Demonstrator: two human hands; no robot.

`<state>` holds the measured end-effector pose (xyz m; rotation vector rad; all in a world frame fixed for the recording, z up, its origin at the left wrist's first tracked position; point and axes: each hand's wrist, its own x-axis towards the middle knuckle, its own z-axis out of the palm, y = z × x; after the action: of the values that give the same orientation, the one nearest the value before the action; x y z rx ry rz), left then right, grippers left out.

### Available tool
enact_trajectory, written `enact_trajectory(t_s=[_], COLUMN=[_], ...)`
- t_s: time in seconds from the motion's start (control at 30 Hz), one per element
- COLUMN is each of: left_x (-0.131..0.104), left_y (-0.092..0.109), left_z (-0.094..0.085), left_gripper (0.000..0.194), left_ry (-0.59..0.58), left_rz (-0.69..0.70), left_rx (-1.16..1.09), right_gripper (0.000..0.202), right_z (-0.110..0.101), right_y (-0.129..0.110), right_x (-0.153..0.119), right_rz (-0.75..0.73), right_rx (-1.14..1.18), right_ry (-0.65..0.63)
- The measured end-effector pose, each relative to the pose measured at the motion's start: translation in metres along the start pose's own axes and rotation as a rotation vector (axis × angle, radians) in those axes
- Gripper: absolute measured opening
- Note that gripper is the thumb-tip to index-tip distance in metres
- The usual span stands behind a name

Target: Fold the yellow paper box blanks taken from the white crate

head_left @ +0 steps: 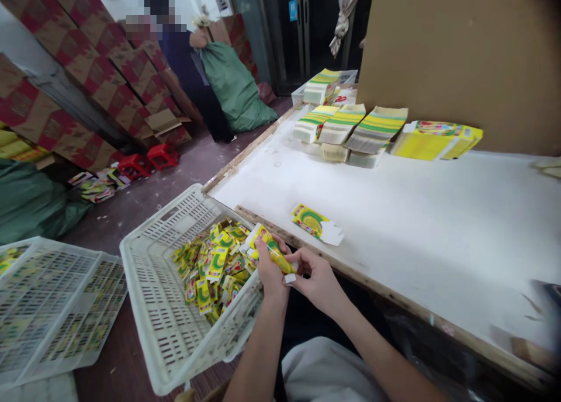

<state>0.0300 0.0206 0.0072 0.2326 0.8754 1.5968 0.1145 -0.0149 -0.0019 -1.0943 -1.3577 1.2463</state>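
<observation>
Both hands — left hand [268, 269], right hand [316, 279] — pinch one yellow tube [270, 250], fingers closed.

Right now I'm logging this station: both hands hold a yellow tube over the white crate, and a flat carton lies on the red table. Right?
Not quite: the table is white, not red, per the head view. Both the left hand and right hand do hold the yellow tube by the white crate; the flat carton lies there.

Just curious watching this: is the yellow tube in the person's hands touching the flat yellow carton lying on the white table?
Apart. The head view shows the tube held off the table edge, bare white table separating it from the flat carton.
</observation>
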Motion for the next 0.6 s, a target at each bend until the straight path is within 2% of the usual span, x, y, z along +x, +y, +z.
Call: enact_trajectory(t_s=[0.07,0.23,0.4,0.5,0.6], left_x=[0.001,0.000,-0.001,-0.001,-0.001], left_y=[0.000,0.005,0.007,0.005,0.002], left_z=[-0.001,-0.002,-0.003,-0.003,-0.002], left_gripper=[0.047,0.047,0.044,0.044,0.048], left_ry=[0.001,-0.068,-0.143,-0.138,-0.109], left_rz=[-0.014,0.064,0.117,0.120,0.076], left_rx=[-0.009,0.086,0.123,0.117,0.098], right_gripper=[0.017,0.032,0.031,0.034,0.034], right_z=[0.001,0.006,0.008,0.006,0.002], right_y=[0.001,0.002,0.000,0.001,0.007], right_x=[0.000,-0.006,-0.010,-0.010,-0.009], right_rz=[-0.013,-0.097,-0.102,-0.135,-0.136], right_rx=[-0.018,-0.077,-0.084,-0.142,-0.172], right_ry=[0.007,0.005,-0.016,-0.024,0.020])
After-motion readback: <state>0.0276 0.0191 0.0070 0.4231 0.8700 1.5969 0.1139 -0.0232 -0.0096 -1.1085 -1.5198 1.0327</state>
